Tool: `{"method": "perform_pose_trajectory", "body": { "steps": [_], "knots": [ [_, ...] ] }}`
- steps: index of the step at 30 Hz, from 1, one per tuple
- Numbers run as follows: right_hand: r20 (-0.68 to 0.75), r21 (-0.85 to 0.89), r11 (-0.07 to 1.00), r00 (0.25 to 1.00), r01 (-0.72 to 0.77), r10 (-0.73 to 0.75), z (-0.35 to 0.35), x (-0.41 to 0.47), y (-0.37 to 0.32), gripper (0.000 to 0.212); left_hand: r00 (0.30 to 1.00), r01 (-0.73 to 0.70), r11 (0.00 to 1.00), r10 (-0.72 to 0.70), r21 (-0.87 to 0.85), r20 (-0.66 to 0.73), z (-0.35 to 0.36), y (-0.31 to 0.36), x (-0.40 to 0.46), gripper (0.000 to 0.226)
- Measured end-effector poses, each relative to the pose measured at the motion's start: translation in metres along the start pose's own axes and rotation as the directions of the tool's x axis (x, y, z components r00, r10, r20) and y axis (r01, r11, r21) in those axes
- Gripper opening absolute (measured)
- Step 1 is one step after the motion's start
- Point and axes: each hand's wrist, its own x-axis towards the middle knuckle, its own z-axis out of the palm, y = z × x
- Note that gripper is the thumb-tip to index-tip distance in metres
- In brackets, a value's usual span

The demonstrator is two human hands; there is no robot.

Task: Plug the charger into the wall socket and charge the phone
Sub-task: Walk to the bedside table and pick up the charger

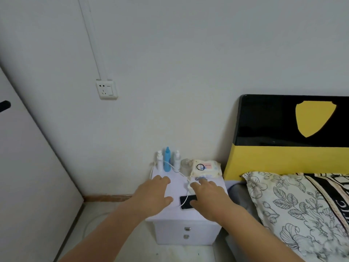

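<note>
A black phone (pixel 186 202) lies face up on the white nightstand (pixel 175 216), partly covered by my right hand (pixel 209 195). A white charger with its cable (pixel 188 185) lies just behind the phone, the cable looping back past the bottles. My right hand hovers over the charger and phone with fingers spread, holding nothing. My left hand (pixel 153 194) reaches over the left half of the nightstand, open and holding nothing. The white wall socket (pixel 106 89) is up on the wall at the left, with nothing plugged in.
Three bottles (pixel 167 161), a clear jar and a pack of wet wipes (pixel 205 168) stand along the nightstand's back edge. A bed with a patterned pillow (pixel 292 208) and a black-and-yellow headboard (pixel 283 148) is at the right. A white cabinet door is at the left.
</note>
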Motion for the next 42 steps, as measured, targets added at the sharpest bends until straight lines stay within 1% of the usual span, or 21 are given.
{"method": "perform_pose_trajectory", "body": {
  "steps": [9, 13, 17, 23, 27, 31, 37, 42],
  "knots": [
    [0.075, 0.011, 0.996, 0.994, -0.085, 0.084, 0.002, 0.074, 0.036, 0.044, 0.992, -0.063, 0.998, 0.061, 0.016, 0.113, 0.001, -0.012, 0.09, 0.052],
    [0.093, 0.017, 0.994, 0.99, -0.106, 0.104, 0.006, 0.114, 0.063, 0.043, 0.988, -0.062, 0.998, 0.059, 0.02, 0.144, 0.009, -0.004, 0.137, 0.051],
    [0.116, 0.046, 0.992, 0.987, -0.117, 0.111, 0.011, 0.154, 0.092, 0.044, 0.977, -0.07, 0.997, 0.059, 0.045, 0.204, 0.019, 0.005, 0.186, 0.048],
    [0.199, 0.061, 0.99, 0.973, -0.13, 0.115, 0.028, 0.214, 0.132, 0.044, 0.955, -0.061, 0.996, 0.041, 0.06, 0.295, 0.046, 0.013, 0.259, 0.042],
    [0.26, 0.07, 0.987, 0.958, -0.141, 0.118, 0.05, 0.245, 0.147, 0.038, 0.946, -0.052, 0.996, 0.028, 0.067, 0.324, 0.073, 0.007, 0.294, 0.038],
    [0.309, 0.081, 0.982, 0.941, -0.169, 0.136, 0.078, 0.27, 0.155, 0.033, 0.945, -0.07, 0.99, 0.026, 0.123, 0.327, 0.101, -0.005, 0.326, 0.036],
    [0.349, 0.117, 0.969, 0.922, -0.219, 0.166, 0.127, 0.304, 0.159, 0.029, 0.949, -0.153, 0.944, 0.057, 0.294, 0.312, 0.134, -0.021, 0.369, 0.033],
    [0.38, 0.165, 0.941, 0.9, -0.294, 0.214, 0.161, 0.331, 0.155, 0.025, 0.938, -0.222, 0.92, 0.111, 0.322, 0.329, 0.163, -0.032, 0.395, 0.028]
  ]
}}
